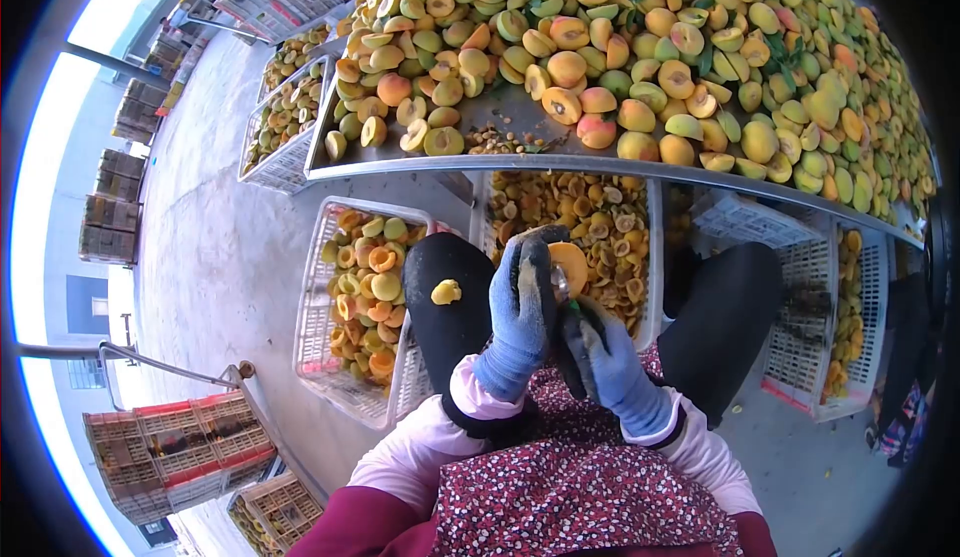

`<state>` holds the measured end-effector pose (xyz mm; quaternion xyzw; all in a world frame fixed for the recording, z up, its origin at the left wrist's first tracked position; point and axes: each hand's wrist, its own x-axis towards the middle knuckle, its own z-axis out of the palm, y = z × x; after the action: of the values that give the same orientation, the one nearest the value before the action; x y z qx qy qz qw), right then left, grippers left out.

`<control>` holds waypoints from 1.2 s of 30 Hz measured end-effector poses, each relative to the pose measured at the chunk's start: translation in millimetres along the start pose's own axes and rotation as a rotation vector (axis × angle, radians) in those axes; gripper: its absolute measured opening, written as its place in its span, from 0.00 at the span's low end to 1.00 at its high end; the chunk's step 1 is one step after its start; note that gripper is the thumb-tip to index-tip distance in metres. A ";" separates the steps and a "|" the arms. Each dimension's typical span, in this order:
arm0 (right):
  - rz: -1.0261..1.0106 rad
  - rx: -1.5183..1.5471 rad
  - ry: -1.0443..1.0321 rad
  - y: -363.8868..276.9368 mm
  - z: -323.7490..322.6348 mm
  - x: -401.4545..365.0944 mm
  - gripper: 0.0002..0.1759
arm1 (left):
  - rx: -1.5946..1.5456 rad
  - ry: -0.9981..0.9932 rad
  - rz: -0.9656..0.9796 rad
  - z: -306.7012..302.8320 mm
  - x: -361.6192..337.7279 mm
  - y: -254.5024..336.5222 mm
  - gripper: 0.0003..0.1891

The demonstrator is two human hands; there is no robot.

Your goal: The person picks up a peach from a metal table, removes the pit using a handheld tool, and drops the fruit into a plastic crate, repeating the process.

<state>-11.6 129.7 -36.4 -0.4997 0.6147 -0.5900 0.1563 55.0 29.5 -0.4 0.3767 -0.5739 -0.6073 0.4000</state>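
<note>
In front of my lap, my left hand, in a stained blue-grey glove, grips an orange-yellow peach half. My right hand, gloved the same way, is closed around a small green-handled pitting tool. Its rounded metal end meets the cut side of the fruit. Most of the tool's handle is hidden by the fingers. Below both hands, between my knees, stands a crate full of peach pieces. A yellow scrap of fruit rests on my left thigh.
A metal-edged table heaped with halved peaches spans the front. To my left is a white crate of peach halves; another white crate stands at right. Farther left are stacked crates and a metal rail.
</note>
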 end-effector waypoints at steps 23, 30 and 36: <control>0.682 -0.158 -0.244 61.0 -28.6 7.4 0.11 | -0.467 0.000 -0.444 -39.2 19.2 -21.8 0.20; 0.110 -0.126 0.043 -10.8 -14.2 42.1 0.26 | -0.475 0.020 -0.448 -19.8 3.6 -6.6 0.12; 0.270 -0.423 0.145 26.6 -33.2 58.4 0.17 | -0.369 0.171 -0.310 -18.2 2.1 -7.6 0.15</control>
<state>-75.4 96.7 -28.1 -0.3908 0.7953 -0.4563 0.0811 70.4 20.5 -9.0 0.4309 -0.3528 -0.7217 0.4112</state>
